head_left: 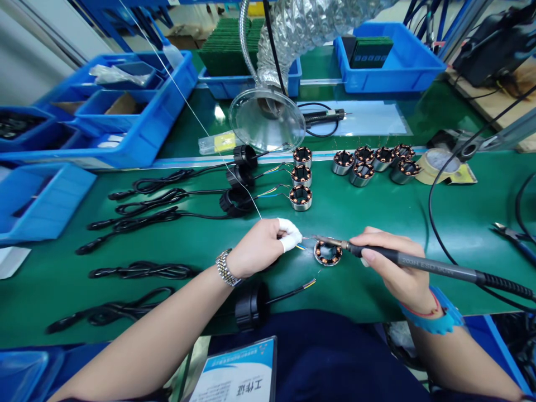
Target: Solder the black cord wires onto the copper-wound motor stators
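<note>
My left hand (268, 243), with white finger cots on thumb and forefinger, is closed in a pinch. Blue and yellow wire ends (300, 247) poke out of it, and a thin line of solder wire (201, 125) runs down into it from above. My right hand (396, 268) grips a soldering iron (419, 261) like a pen. Its tip reaches over the upper rim of a stator with copper coils (329, 258), close to the pinched wires; whether they touch I cannot make out. Below the left hand lies a black round cap (249, 307) with a stripped cable (288, 291).
Several black cables (146, 223) lie at left, three of them with caps wired toward a column of three stators (301, 176). More stators (363, 173) stand behind the iron. A fume extraction funnel (268, 125) hangs over the bench. Pliers (515, 234) lie at right, blue bins (138, 134) at left.
</note>
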A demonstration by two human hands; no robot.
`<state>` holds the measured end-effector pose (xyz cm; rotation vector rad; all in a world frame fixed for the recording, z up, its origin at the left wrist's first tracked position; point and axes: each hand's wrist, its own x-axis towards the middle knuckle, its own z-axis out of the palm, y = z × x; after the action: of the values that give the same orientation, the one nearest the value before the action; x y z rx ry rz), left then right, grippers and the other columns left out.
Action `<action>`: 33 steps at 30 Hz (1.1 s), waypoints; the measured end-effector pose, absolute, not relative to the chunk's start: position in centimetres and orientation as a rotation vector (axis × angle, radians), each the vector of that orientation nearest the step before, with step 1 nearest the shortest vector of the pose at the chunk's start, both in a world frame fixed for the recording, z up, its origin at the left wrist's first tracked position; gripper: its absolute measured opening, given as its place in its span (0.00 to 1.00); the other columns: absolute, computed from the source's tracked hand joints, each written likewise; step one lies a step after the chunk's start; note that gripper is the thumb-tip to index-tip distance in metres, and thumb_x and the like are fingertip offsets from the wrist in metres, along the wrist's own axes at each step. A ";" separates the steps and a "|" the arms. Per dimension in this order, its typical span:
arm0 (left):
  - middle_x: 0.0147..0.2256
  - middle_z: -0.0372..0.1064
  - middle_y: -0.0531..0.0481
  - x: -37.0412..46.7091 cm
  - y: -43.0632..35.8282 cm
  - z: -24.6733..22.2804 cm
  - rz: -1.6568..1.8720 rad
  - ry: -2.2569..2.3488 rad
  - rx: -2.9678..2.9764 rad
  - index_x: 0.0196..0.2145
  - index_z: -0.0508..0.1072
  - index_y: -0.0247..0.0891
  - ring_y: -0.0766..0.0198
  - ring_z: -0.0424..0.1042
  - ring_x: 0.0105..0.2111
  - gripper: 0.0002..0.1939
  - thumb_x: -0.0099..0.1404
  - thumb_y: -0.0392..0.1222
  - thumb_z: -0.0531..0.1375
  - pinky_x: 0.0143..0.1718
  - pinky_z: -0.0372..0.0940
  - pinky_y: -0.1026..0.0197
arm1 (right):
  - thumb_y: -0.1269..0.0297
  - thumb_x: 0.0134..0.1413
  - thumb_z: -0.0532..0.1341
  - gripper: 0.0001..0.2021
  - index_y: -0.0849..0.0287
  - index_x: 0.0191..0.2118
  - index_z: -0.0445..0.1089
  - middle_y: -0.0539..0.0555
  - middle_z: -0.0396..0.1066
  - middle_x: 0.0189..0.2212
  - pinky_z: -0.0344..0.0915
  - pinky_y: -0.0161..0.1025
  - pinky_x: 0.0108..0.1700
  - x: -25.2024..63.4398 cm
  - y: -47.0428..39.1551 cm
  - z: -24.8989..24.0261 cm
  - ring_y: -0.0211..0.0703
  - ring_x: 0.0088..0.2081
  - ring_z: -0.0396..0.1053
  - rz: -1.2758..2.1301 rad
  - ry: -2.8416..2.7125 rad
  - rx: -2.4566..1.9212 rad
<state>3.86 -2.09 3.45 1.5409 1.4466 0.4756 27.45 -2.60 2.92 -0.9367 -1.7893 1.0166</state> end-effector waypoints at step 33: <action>0.25 0.67 0.51 3.9 -2.1 3.2 0.484 1.416 1.517 0.24 0.69 0.34 0.66 0.64 0.27 0.10 0.56 0.44 0.55 0.30 0.58 0.65 | 0.69 0.51 0.58 0.12 0.53 0.44 0.67 0.50 0.72 0.36 0.65 0.35 0.37 26.6 -2.5 3.1 0.38 0.35 0.69 0.751 -1.937 -0.988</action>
<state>3.86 -2.13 3.21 1.5169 1.4164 0.4839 26.61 -2.45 3.09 -0.9881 -1.9369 0.7506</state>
